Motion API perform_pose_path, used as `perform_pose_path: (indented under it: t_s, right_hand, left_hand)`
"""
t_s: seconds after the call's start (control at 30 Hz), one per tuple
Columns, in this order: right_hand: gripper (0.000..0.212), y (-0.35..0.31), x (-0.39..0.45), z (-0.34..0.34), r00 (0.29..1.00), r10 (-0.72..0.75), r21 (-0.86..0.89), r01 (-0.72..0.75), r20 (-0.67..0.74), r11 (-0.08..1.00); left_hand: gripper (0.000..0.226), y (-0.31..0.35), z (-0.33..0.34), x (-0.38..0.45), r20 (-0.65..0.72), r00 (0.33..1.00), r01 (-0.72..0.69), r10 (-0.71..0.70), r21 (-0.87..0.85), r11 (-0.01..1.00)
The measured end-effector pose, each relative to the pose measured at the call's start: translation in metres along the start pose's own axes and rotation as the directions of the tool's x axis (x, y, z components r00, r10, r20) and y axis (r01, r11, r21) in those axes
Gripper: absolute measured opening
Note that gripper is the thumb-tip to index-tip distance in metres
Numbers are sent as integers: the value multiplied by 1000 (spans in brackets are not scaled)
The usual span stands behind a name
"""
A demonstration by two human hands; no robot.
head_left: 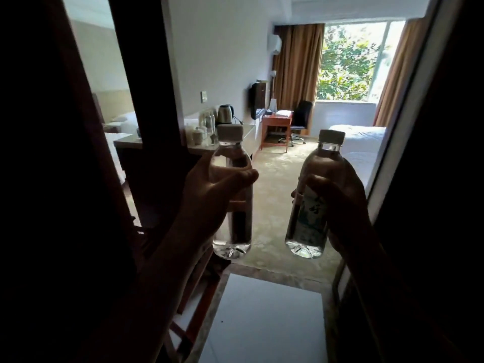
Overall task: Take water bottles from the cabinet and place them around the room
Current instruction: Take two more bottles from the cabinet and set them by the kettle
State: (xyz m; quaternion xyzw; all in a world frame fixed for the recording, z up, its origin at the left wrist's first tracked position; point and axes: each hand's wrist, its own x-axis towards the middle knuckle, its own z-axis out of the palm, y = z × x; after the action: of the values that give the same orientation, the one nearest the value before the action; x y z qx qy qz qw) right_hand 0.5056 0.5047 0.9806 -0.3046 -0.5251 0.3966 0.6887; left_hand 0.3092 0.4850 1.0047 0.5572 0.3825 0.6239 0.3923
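Observation:
I hold two clear water bottles with white caps upright in front of me, in a dim entry passage. My left hand (pixel 209 195) grips the left bottle (pixel 231 231) around its middle; this one shows no label from here. My right hand (pixel 343 203) grips the right bottle (pixel 311 218), whose white and green label faces me. Both bottles look full. The cabinet is not clearly visible; dark wooden panels fill the left side.
A counter (pixel 251 132) on the left carries a kettle (pixel 225 114), cups and glasses. Farther in stand a wooden desk (pixel 277 124), a black office chair (pixel 301 119), a wall TV and a curtained window. A white bed (pixel 364 145) lies on the right. Carpet stretches ahead beyond a pale tiled floor.

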Motion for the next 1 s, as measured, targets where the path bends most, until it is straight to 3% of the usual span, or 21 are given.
perform_pose_path:
  t_s: [0.33,0.47,0.67,0.8,0.93,1.0]
  right_hand:
    - [63,39,106,-76,994,-8,-68,0,-111,998]
    - [50,77,163,-83,993,-14,-95,3,-116,995]
    - [57,133,281,-75,993,-28,-207,3,-115,978]
    - [56,169,355,-73,989,-22,-171,-4,-146,985]
    - [36,205,417,-71,984,-30,-135,6,-173,991]
    - [38,222,445,-75,985,-16,-107,-3,-174,994]
  left_hand:
    - [48,-68,66,122,96,994,52,-47,-47,998]
    - [44,-113,72,188,114,992,59,-52,-59,997]
    - [42,-173,69,309,126,990,71,-63,-61,996]
    - [37,-205,69,390,136,988,84,-73,-76,994]
    - [36,-236,79,458,152,986,85,-75,-63,994]
    - [37,-251,87,487,151,986,88,-78,-64,994]
